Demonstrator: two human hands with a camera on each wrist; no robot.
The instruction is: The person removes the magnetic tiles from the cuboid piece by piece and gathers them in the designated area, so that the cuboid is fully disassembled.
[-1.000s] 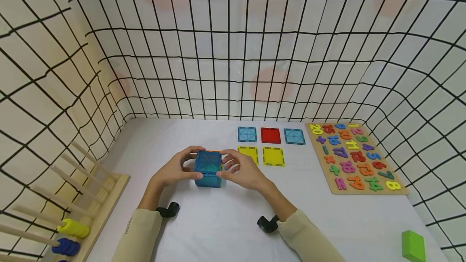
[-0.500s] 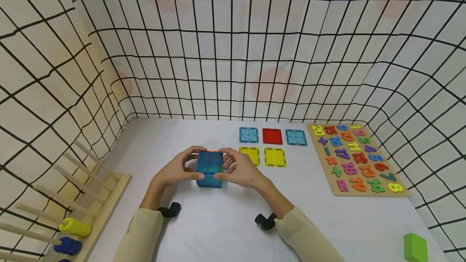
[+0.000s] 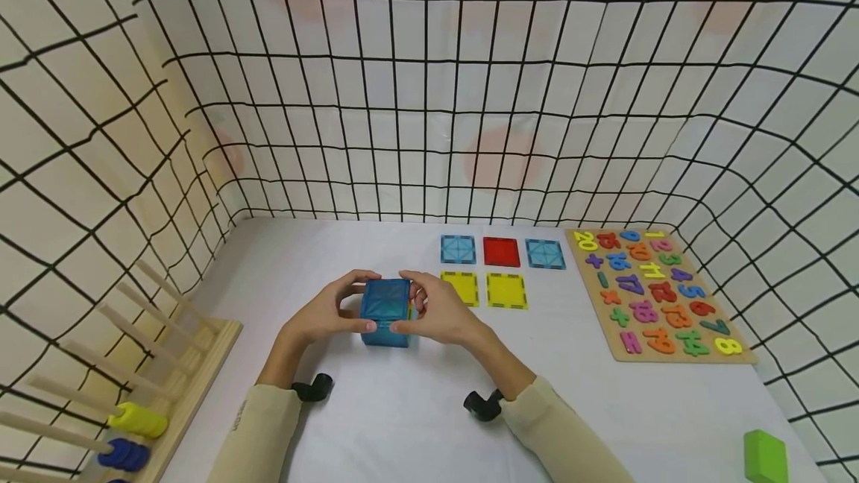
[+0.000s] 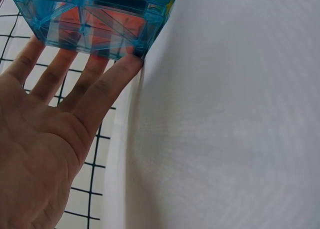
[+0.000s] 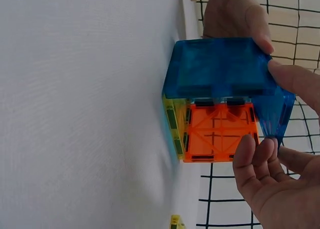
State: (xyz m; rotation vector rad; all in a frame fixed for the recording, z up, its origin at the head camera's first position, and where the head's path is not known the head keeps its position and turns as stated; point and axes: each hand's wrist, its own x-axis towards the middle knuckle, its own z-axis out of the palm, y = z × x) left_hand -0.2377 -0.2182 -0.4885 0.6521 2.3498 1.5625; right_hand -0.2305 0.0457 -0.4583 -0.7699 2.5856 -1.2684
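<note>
A small box of translucent magnetic tiles (image 3: pixel 385 298) stands on the white table between my two hands, blue on its top and front. My left hand (image 3: pixel 323 311) grips its left side, thumb on the front and fingers around behind. My right hand (image 3: pixel 444 313) holds it from the right, thumb at the top front edge. In the right wrist view, the side facing the camera is open. Through it show an orange tile (image 5: pixel 221 131) and a yellow tile (image 5: pixel 175 126) along the table side. Right fingertips (image 5: pixel 245 144) sit by the edge of the blue top tile (image 5: pixel 275 111).
Two light blue tiles, a red tile (image 3: pixel 501 252) and two yellow tiles lie flat behind the right hand. A number puzzle board (image 3: pixel 661 297) is at the right, a green block (image 3: pixel 765 456) at front right. A wooden peg rack (image 3: pixel 194 386) stands left. Black wire mesh (image 3: pixel 429 110) encloses the table.
My right hand has shifted slightly left, its thumb sliding from the box's right corner along the front edge. The left hand keeps its grip.
</note>
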